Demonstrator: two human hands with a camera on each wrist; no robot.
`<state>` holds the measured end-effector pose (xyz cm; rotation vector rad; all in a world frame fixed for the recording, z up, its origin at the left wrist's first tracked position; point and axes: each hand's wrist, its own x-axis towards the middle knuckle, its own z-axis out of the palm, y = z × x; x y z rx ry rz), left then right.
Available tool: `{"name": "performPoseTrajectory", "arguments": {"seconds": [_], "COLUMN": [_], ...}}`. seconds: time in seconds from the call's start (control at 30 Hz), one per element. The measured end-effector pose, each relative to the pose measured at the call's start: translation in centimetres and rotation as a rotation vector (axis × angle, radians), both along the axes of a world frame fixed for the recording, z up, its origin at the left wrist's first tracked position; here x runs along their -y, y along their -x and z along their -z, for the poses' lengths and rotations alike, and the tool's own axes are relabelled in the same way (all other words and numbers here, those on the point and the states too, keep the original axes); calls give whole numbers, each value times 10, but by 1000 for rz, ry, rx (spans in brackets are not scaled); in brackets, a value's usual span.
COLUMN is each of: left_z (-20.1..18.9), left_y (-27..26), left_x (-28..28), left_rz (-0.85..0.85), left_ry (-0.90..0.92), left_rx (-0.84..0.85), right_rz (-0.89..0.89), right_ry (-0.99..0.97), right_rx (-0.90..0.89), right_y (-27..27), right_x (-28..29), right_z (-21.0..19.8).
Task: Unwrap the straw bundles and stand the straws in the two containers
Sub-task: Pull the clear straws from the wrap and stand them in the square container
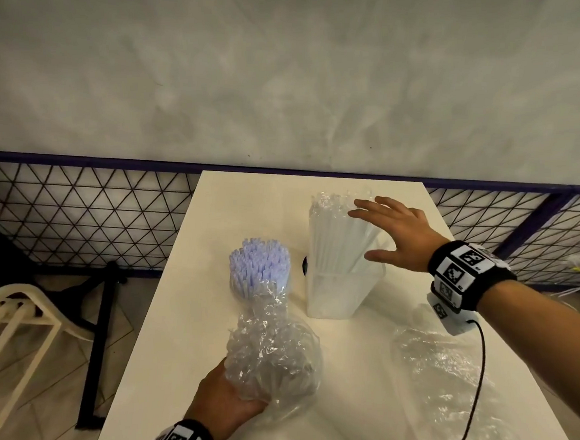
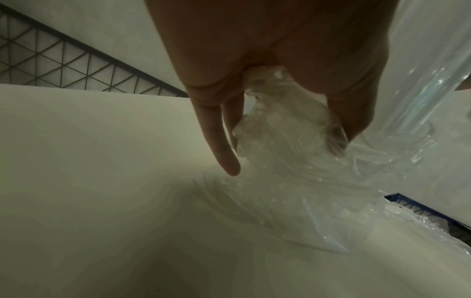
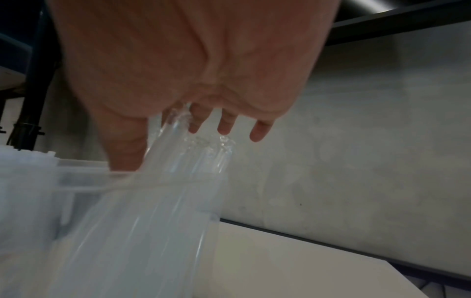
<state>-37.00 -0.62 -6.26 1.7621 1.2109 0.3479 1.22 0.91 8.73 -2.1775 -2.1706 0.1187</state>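
My left hand [image 1: 225,392] grips the crinkled plastic wrap [image 1: 274,355] around the purple straws [image 1: 259,266], low over the cream table [image 1: 174,348]. My right hand [image 1: 394,233] is spread wide, fingers straight beside the clear straws [image 1: 334,237] standing in the translucent container [image 1: 338,293]. Loose wrap [image 1: 440,370] lies near me. Behind are a grey wall [image 1: 272,83] and wire mesh [image 1: 75,214].

Café-like spot, white table [image 1: 173,331], plastic chair [image 1: 10,318], mesh railing [image 1: 75,214]
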Motion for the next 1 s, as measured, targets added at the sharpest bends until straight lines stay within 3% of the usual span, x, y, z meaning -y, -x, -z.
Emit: {"name": "performPoseTrajectory", "arguments": {"seconds": [0.2, 0.33, 0.4, 0.53, 0.6, 0.67, 0.77, 0.87, 1.0], "left_z": [2, 15, 18, 5, 1, 3, 12, 10, 14], "left_y": [0, 4, 5, 2, 1, 2, 4, 3, 5], "left_x": [0, -2, -2, -1, 0, -1, -2, -1, -1], "left_rz": [-8, -26, -28, 36, 68, 17, 59, 55, 46], "left_ry": [10, 58, 77, 51, 66, 59, 22, 66, 74], "left_rx": [19, 35, 13, -44, -62, -86, -119, -95, -75], "right_rz": [-35, -30, -23, -8, 11, -6, -197, -331, -258], "right_ry": [-201, -233, -179, 115, 113, -25, -257, -92, 164], "right_rx": [-39, -51, -13, 178, 186, 107, -99, -357, -516], "right_y": [-2, 4, 8, 16, 23, 34, 63, 97, 123], "right_x": [-12, -26, -31, -32, -29, -22, -6, 16, 35], "right_z": [1, -3, -3, 5, 2, -10, -27, -23, 7]}}
